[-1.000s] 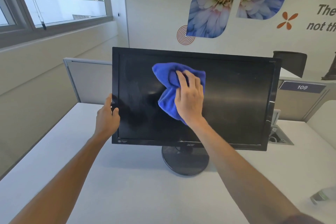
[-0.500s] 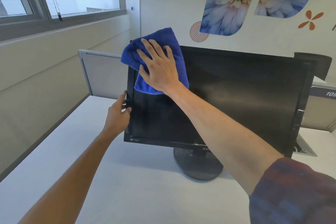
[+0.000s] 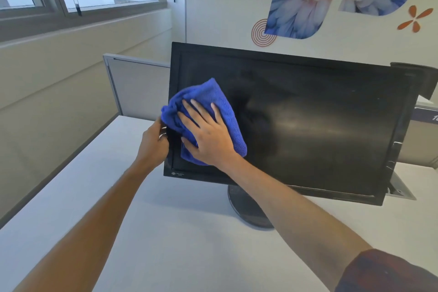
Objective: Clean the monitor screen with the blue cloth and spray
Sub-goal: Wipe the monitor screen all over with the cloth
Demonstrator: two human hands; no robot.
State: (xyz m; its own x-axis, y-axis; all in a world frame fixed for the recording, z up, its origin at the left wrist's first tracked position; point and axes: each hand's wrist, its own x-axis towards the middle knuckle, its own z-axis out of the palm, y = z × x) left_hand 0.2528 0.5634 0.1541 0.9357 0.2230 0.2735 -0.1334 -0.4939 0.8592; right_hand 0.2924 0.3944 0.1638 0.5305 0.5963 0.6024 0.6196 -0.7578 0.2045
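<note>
A black monitor (image 3: 308, 125) with a dark screen stands on a round base (image 3: 248, 211) on the white desk (image 3: 177, 232). A crumpled blue cloth (image 3: 222, 106) lies against the lower left part of the screen. My right hand (image 3: 208, 133) presses it flat with straight, spread fingers. My left hand (image 3: 154, 142) grips the monitor's left edge, thumb on the front bezel. The spray is out of view.
A grey partition panel (image 3: 137, 87) stands behind the desk at the left. An open cable hatch (image 3: 400, 189) sits in the desk at the right, behind the monitor. A window runs along the left wall, and a dark chair back (image 3: 424, 78) shows at far right.
My right hand has swept the cloth from the screen's middle up to the top left corner, then down the left side. My left hand has kept its grip on the left edge.
</note>
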